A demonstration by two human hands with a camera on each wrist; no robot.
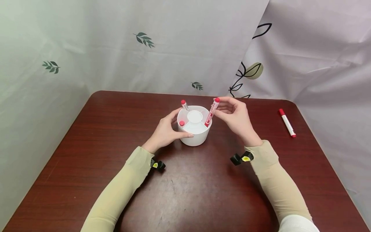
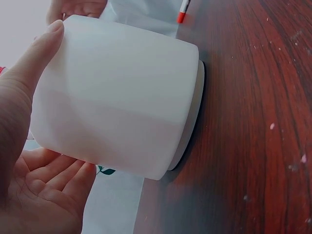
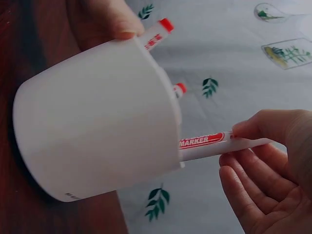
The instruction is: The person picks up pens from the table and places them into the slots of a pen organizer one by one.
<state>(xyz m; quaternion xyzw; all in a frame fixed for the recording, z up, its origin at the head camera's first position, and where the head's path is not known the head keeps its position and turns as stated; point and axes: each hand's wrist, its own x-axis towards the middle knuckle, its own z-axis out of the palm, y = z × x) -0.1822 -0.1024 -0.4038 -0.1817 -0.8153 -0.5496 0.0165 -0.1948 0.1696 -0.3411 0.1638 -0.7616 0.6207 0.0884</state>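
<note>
A round white pen holder (image 1: 193,138) with a round middle well and dividers stands on the table. My left hand (image 1: 165,132) grips it from the left, thumb across the front and fingers round the far side. In my right hand (image 1: 236,117) a red-capped whiteboard-style marker (image 3: 207,145) is pinched between thumb and fingers. That marker leans at the holder's right rim, its lower end inside; how deep it sits is hidden in the right wrist view. Two other markers stand in the holder, one at the back left (image 1: 185,104) and one at the front left (image 1: 182,123).
Another red-capped white marker (image 1: 287,123) lies on the right part of the dark red wooden table (image 1: 185,193). Behind the table hangs a pale curtain (image 1: 174,48) with leaf prints. A small black camera is strapped to each wrist.
</note>
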